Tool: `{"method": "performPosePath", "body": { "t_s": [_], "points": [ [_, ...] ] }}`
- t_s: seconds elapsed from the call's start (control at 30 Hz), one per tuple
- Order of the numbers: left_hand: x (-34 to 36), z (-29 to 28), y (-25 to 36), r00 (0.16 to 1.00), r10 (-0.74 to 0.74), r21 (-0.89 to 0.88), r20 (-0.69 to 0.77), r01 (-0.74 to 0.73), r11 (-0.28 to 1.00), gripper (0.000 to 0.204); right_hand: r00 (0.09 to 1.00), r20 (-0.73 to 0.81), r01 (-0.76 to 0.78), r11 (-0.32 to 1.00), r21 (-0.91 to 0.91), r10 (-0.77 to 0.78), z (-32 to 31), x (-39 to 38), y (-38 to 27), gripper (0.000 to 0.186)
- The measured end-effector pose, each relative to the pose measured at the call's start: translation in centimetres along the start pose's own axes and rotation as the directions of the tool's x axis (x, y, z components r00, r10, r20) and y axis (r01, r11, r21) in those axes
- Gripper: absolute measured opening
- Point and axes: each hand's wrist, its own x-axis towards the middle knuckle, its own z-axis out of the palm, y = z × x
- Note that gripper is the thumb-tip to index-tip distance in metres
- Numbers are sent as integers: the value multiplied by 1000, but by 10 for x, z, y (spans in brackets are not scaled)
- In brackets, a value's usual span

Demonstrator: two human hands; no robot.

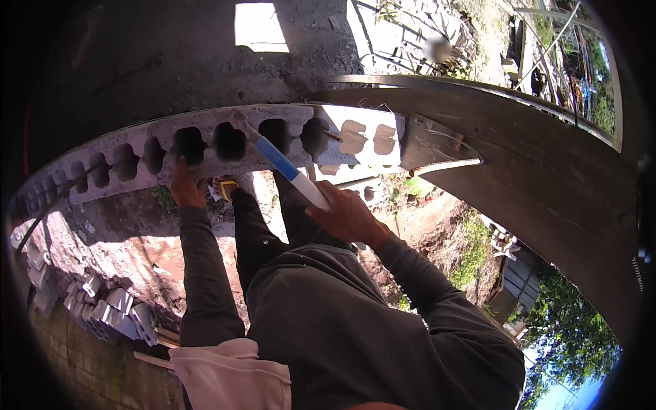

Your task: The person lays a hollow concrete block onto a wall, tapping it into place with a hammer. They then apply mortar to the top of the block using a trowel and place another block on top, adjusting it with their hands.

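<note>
A row of grey hollow concrete blocks (287, 113) forms a wall top across the view, with open cores along it. My right hand (350, 215) is closed around the white lower part of a hammer (277, 160) with a blue and white handle. The hammer's head rests at or just above the block web between two dark cores; contact is hard to judge. To its left, my left hand (186, 186) grips the near edge of a block, one finger reaching up beside a core. Its thumb side is partly hidden.
A wide dark board (519, 171) slopes down at the right, beside the wall's end. A thin bar (51, 208) sticks up at the left. Loose blocks (113, 314) are piled at the lower left. My sandalled foot (227, 188) is below the wall, on uneven soil.
</note>
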Motion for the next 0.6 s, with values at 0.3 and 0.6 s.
{"method": "performPosePath", "body": {
  "t_s": [0.3, 0.6],
  "points": [
    [-3, -7, 5, 998, 47, 229, 31, -53, 972, 50, 994, 101, -42, 997, 66, 36, 0, -31, 39, 40],
    [0, -6, -1, 997, 81, 225, -13, -76, 971, 43, 991, 125, -40, 999, -9, 41, -3, -41, 74, 51]
  ]
}}
